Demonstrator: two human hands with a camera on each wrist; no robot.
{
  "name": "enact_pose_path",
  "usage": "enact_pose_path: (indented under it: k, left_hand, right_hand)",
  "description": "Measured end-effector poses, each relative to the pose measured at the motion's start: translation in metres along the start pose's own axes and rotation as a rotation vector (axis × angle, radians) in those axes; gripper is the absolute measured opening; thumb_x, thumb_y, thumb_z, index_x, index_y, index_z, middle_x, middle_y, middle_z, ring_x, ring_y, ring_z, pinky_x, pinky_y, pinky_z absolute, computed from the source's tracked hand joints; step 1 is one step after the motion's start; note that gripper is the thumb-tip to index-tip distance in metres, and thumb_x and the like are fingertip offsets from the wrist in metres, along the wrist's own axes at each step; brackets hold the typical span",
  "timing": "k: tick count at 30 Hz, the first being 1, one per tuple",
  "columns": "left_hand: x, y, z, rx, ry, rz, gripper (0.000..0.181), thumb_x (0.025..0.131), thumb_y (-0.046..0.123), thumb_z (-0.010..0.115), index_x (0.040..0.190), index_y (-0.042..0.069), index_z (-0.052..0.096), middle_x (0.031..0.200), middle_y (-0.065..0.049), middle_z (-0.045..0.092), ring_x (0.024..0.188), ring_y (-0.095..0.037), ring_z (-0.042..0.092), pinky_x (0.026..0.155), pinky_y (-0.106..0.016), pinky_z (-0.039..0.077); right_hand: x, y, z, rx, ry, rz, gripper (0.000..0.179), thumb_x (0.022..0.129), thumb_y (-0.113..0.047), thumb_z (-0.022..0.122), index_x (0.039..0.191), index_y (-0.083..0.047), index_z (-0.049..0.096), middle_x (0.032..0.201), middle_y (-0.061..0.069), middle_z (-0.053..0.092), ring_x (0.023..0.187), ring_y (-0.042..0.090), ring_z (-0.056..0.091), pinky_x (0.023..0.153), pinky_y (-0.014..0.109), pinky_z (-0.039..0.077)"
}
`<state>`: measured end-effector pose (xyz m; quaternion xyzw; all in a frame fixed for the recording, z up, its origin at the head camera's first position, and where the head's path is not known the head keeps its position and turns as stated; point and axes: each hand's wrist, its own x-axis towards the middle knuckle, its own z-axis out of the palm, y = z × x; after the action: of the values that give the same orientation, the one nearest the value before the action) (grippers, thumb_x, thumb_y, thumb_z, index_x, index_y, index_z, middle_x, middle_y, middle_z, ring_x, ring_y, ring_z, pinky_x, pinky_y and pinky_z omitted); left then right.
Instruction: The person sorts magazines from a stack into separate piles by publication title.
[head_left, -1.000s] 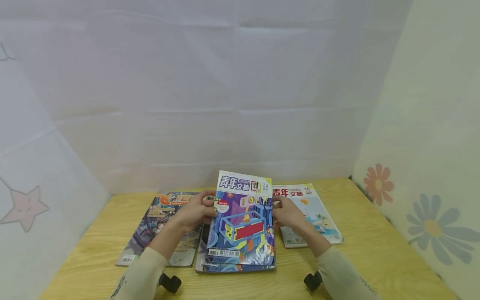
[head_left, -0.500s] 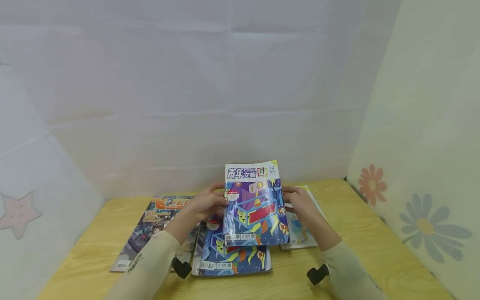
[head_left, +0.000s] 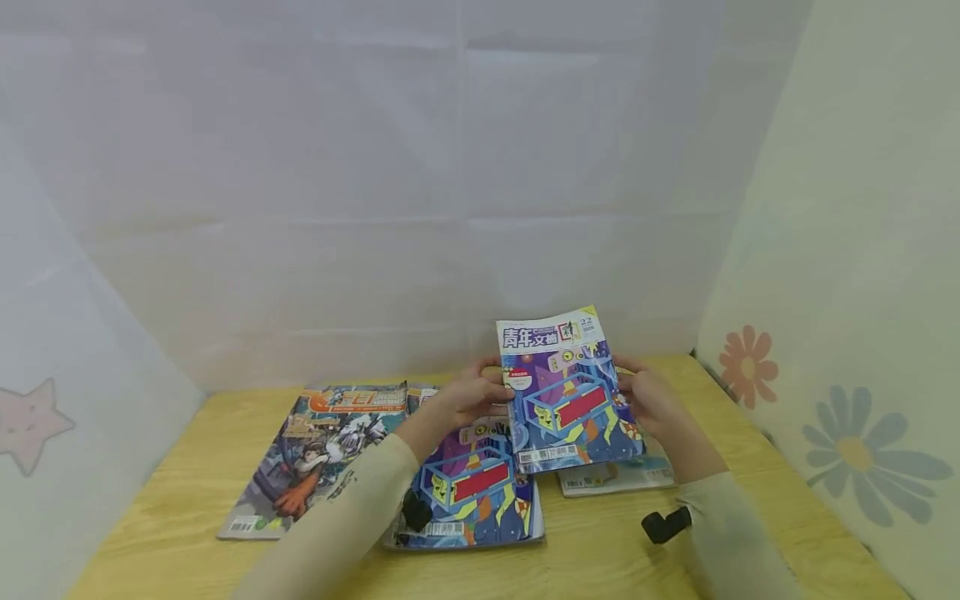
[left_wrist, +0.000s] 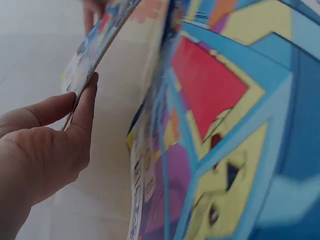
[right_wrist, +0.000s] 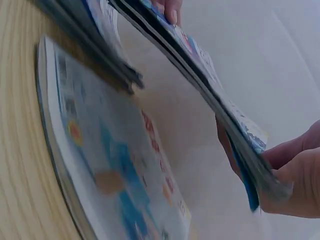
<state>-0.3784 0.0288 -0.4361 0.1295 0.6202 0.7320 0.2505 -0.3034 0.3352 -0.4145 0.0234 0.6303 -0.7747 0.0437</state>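
Both hands hold a purple-blue magazine (head_left: 573,396) by its two side edges, tilted up above the table. My left hand (head_left: 471,395) pinches its left edge between thumb and fingers, as the left wrist view shows with that hand (left_wrist: 42,137) at the thin edge. My right hand (head_left: 651,402) grips the right edge; in the right wrist view the hand (right_wrist: 295,175) has its thumb over the cover. Below and to the left lies a magazine with the same cover (head_left: 472,492). Underneath the held one, a pale beach-scene magazine (head_left: 618,477) is partly hidden.
A magazine with dark comic-style art (head_left: 315,458) lies at the left of the wooden table (head_left: 585,542), its side close to the middle stack. White cloth (head_left: 360,183) hangs behind the table. A flower-printed sheet (head_left: 825,292) borders the right side.
The hands have lifted the purple-blue magazine off the middle stack and carried it right, over the beach-scene magazine. The matching cover beneath it has come into view.
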Motion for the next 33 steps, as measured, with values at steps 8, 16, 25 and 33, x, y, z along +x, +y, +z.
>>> enact_pose_path:
  k: [8, 16, 25, 33]
  left_hand:
    - [0.018, -0.02, 0.046, 0.156, 0.028, -0.02, 0.068, 0.094, -0.003, 0.071, 0.152, 0.003, 0.036, 0.113, -0.02, 0.066, 0.091, -0.033, 0.072, 0.082, -0.048, 0.058]
    - [0.025, -0.028, 0.068, 0.253, 0.121, -0.148, 0.066, 0.092, -0.011, 0.063, 0.152, -0.007, 0.036, 0.103, -0.022, 0.07, 0.084, -0.032, 0.073, 0.075, -0.041, 0.06]
    - [0.015, -0.022, 0.085, 0.419, 0.191, -0.131, 0.063, 0.092, -0.007, 0.062, 0.149, -0.014, 0.037, 0.103, -0.024, 0.065, 0.082, -0.035, 0.072, 0.071, -0.041, 0.061]
    - [0.001, -0.01, 0.091, 0.656, 0.196, -0.079, 0.034, 0.09, -0.007, 0.06, 0.123, -0.016, 0.06, 0.1, -0.023, 0.068, 0.079, -0.033, 0.071, 0.068, -0.041, 0.061]
  right_hand:
    - [0.006, 0.012, -0.042, -0.174, 0.132, 0.059, 0.063, 0.095, 0.011, 0.032, 0.157, 0.009, 0.024, 0.132, 0.029, 0.055, 0.088, 0.02, 0.067, 0.072, 0.036, 0.058]
    - [0.011, 0.028, -0.053, -0.399, 0.239, 0.08, 0.06, 0.091, 0.007, 0.035, 0.15, 0.014, 0.035, 0.116, 0.03, 0.061, 0.078, 0.023, 0.066, 0.064, 0.035, 0.058]
    - [0.015, 0.03, -0.05, -0.57, 0.254, 0.09, 0.053, 0.093, 0.002, 0.032, 0.143, 0.017, 0.043, 0.122, 0.032, 0.057, 0.088, 0.028, 0.063, 0.067, 0.034, 0.057]
    - [0.005, 0.021, -0.043, -0.706, 0.292, 0.107, 0.051, 0.1, -0.011, 0.042, 0.141, 0.019, 0.044, 0.14, 0.037, 0.045, 0.116, 0.041, 0.05, 0.095, 0.05, 0.048]
